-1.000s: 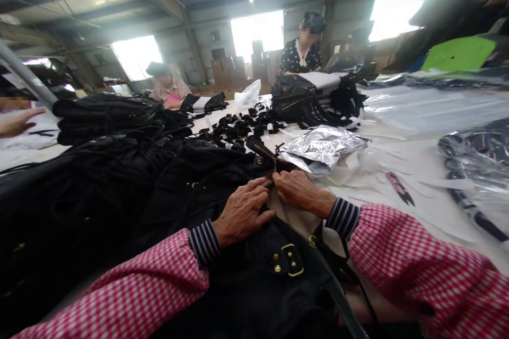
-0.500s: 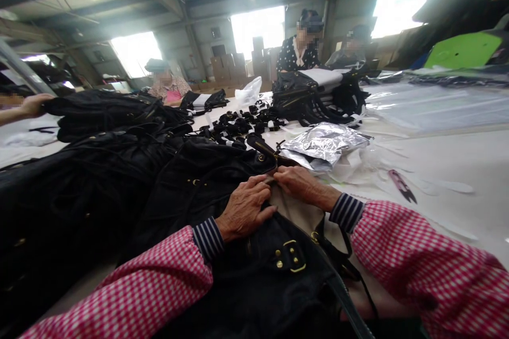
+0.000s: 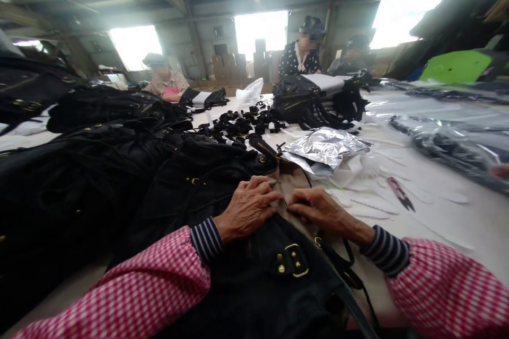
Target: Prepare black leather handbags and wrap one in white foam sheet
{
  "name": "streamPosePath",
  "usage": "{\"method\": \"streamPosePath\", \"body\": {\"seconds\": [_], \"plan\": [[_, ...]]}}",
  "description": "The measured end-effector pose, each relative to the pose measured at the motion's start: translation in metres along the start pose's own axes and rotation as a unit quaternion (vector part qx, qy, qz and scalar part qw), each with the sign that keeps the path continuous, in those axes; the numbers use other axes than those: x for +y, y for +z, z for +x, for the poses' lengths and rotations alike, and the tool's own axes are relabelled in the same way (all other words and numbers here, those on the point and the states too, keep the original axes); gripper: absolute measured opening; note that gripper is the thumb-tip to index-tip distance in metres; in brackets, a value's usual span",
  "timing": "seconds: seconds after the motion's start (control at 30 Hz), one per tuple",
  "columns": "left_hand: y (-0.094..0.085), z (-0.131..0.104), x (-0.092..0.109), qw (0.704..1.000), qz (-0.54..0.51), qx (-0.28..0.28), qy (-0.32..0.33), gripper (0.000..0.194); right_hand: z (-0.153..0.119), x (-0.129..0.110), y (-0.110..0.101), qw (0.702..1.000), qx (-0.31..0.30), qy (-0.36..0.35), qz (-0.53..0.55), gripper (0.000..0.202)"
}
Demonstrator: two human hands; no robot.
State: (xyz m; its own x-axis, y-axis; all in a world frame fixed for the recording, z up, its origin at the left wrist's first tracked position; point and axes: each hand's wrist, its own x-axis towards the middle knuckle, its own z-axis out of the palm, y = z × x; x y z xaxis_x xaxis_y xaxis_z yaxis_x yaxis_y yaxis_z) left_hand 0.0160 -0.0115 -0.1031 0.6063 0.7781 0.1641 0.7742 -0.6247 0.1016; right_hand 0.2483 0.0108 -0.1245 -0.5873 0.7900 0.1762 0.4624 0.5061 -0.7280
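Observation:
A black bag (image 3: 254,275) with gold-coloured buckles and studs lies in front of me, its mouth showing a beige lining (image 3: 296,175). My left hand (image 3: 248,206) rests on the bag, fingers bent over the edge of the opening and gripping the cloth there. On the lining, a thin dark zipper line (image 3: 283,193) runs between my hands. The fingers of my right hand (image 3: 320,209) are pinched at the lower end of that line, on what looks like the zipper pull; the fingertips mostly cover it. A dark strap (image 3: 352,302) hangs from the bag's right side.
More black bags (image 3: 79,185) are heaped at my left. Beyond lie small black pieces (image 3: 254,119), a bag stack (image 3: 298,92) and silver foil packaging (image 3: 328,145). Pink thread snips (image 3: 400,193) and plastic-wrapped goods (image 3: 449,140) are at right. Co-workers (image 3: 304,55) stand across the table.
My right hand has moved down and right along the zipper line, while my left hand stays nearly in place. A plastic-wrapped bundle has appeared at right; a black bag has been raised at far left.

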Motion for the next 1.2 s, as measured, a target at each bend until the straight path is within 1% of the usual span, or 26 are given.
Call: {"method": "streamPosePath", "body": {"seconds": [0.07, 0.13, 0.2, 0.23, 0.3, 0.37, 0.4, 0.5, 0.57, 0.6, 0.67, 0.77, 0.83, 0.87, 0.93, 1.0, 1.1, 1.2], "plan": [[-0.001, 0.001, 0.002, 0.999, 0.035, -0.002, 0.023, 0.029, -0.002, 0.002, 0.005, 0.997, 0.049, -0.047, -0.047, 0.012], [-0.002, 0.001, 0.004, 0.997, 0.057, 0.006, 0.049, 0.033, -0.002, 0.003, 0.008, 0.988, 0.079, -0.097, -0.087, 0.012], [-0.003, 0.003, 0.005, 0.995, 0.059, 0.006, 0.079, 0.039, -0.003, 0.003, 0.009, 0.983, 0.092, -0.122, -0.099, 0.012], [-0.005, 0.004, 0.004, 0.994, 0.056, 0.000, 0.090, 0.038, -0.004, 0.002, 0.010, 0.982, 0.095, -0.127, -0.100, 0.012], [-0.007, 0.009, 0.003, 0.993, 0.048, -0.019, 0.106, 0.026, -0.006, 0.001, 0.011, 0.982, 0.093, -0.127, -0.100, 0.012], [-0.010, 0.013, 0.002, 0.992, 0.046, -0.030, 0.118, 0.013, -0.008, 0.002, 0.013, 0.983, 0.089, -0.120, -0.104, 0.013], [-0.011, 0.016, 0.001, 0.990, 0.048, -0.030, 0.126, 0.010, -0.008, 0.002, 0.014, 0.984, 0.087, -0.115, -0.105, 0.014], [-0.009, 0.022, -0.002, 0.987, 0.059, -0.022, 0.148, 0.007, -0.007, 0.005, 0.015, 0.989, 0.063, -0.090, -0.094, 0.015], [-0.005, 0.024, -0.005, 0.988, 0.056, -0.022, 0.145, 0.008, -0.008, 0.004, 0.009, 0.994, 0.034, -0.070, -0.070, 0.012], [-0.003, 0.025, -0.006, 0.989, 0.047, -0.023, 0.138, 0.008, -0.009, 0.004, 0.003, 0.996, 0.025, -0.060, -0.059, 0.010], [0.001, 0.024, -0.007, 0.992, 0.022, -0.024, 0.124, 0.009, -0.016, 0.003, -0.014, 0.997, 0.028, -0.034, -0.059, 0.009], [0.004, 0.024, -0.009, 0.992, -0.022, -0.031, 0.120, 0.015, -0.032, 0.006, -0.045, 0.992, 0.053, 0.030, -0.112, 0.013], [0.003, 0.024, -0.010, 0.991, -0.043, -0.038, 0.123, 0.018, -0.044, 0.011, -0.061, 0.984, 0.049, 0.072, -0.155, 0.015], [0.003, 0.025, -0.010, 0.990, -0.051, -0.042, 0.123, 0.018, -0.051, 0.012, -0.066, 0.981, 0.040, 0.084, -0.172, 0.016], [0.002, 0.025, -0.010, 0.990, -0.062, -0.046, 0.118, 0.018, -0.062, 0.013, -0.068, 0.975, 0.020, 0.093, -0.200, 0.018], [0.003, 0.025, -0.009, 0.992, -0.061, -0.043, 0.103, 0.018, -0.071, 0.010, -0.064, 0.969, 0.011, 0.092, -0.230, 0.020], [0.004, 0.025, -0.007, 0.995, -0.055, -0.016, 0.082, 0.015, -0.082, 0.000, -0.055, 0.957, 0.007, 0.088, -0.277, 0.023], [0.007, 0.025, -0.007, 0.995, -0.053, 0.000, 0.086, 0.012, -0.087, -0.006, -0.052, 0.944, 0.003, 0.073, -0.321, 0.025]]}}
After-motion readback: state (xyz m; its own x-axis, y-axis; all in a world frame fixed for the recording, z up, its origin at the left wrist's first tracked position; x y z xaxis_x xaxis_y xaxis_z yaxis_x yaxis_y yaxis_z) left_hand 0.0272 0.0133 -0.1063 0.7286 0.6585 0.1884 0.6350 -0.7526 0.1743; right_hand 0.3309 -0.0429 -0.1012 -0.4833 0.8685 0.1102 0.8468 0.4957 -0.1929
